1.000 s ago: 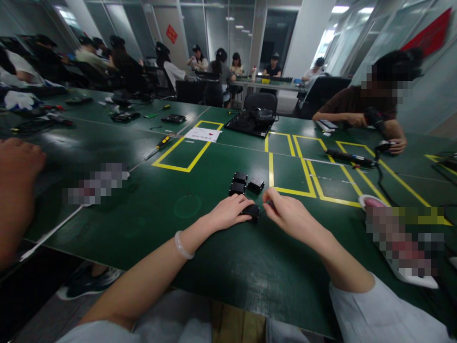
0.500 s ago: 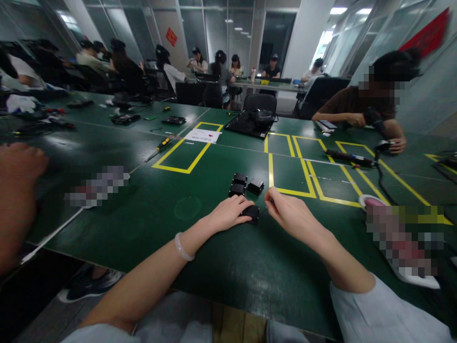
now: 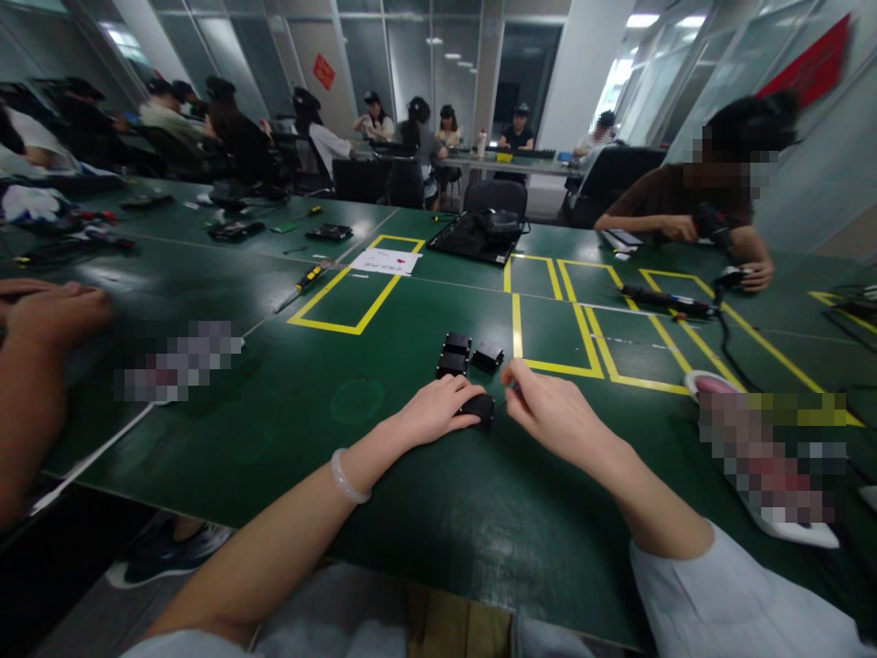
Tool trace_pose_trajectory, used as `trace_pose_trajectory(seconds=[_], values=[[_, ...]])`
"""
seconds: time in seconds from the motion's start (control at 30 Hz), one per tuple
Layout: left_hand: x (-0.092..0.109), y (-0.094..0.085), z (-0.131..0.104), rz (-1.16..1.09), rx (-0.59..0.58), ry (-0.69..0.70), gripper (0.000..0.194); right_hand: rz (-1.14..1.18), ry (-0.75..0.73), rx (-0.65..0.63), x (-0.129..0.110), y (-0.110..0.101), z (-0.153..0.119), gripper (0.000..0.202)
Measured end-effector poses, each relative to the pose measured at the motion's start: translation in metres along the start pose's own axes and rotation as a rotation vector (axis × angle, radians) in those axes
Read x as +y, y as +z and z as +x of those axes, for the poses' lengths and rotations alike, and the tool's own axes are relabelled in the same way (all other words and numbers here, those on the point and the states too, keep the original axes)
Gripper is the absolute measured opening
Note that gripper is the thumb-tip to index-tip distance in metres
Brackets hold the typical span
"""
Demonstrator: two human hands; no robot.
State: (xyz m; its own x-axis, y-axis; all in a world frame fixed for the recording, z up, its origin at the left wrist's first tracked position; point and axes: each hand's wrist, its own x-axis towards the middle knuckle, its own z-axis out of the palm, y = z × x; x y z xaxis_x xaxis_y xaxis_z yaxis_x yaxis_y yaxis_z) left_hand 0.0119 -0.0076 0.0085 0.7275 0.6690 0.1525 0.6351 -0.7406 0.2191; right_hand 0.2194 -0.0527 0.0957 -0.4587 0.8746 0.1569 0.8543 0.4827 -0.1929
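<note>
On the green table [image 3: 411, 493], my left hand [image 3: 438, 407] grips a small black block [image 3: 483, 411] between thumb and fingers. Just right of the block is my right hand [image 3: 541, 397], its fingertips pinched together near the block's right end. A thin dark piece seems to show at those fingertips, too small to make out. Beyond my left hand, more black blocks [image 3: 453, 352] sit in a short column, and another black block [image 3: 489, 355] lies at an angle beside them.
Yellow tape rectangles [image 3: 554, 370] mark the table. A screwdriver [image 3: 301, 285] lies left, a black panel [image 3: 472, 239] farther back. At right is a white-rimmed tray [image 3: 692, 384]. A person [image 3: 719, 192] holds a dark tool across the table. Another person's arm [image 3: 41, 366] rests at far left.
The view has shifted slightly. The other person's hand at the far left has moved a little to the right. My left hand still holds the black block, with my right hand close by.
</note>
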Motion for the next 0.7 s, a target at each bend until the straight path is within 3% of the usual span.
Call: trace_pose_trajectory(seconds=[0.17,0.37,0.7], values=[[-0.001,0.0021,0.0,0.015,0.001,-0.007,0.04,-0.086,0.044,-0.04,0.0003,0.002,0.0026,0.021],[-0.0021,0.0026,0.0,0.007,0.006,-0.009,0.04,0.012,-0.034,-0.023,0.002,0.0041,0.0005,0.013],[-0.0008,0.0003,-0.0007,-0.006,0.0,-0.015,0.04,-0.024,-0.016,-0.013,0.0023,0.0061,0.0016,0.017]])
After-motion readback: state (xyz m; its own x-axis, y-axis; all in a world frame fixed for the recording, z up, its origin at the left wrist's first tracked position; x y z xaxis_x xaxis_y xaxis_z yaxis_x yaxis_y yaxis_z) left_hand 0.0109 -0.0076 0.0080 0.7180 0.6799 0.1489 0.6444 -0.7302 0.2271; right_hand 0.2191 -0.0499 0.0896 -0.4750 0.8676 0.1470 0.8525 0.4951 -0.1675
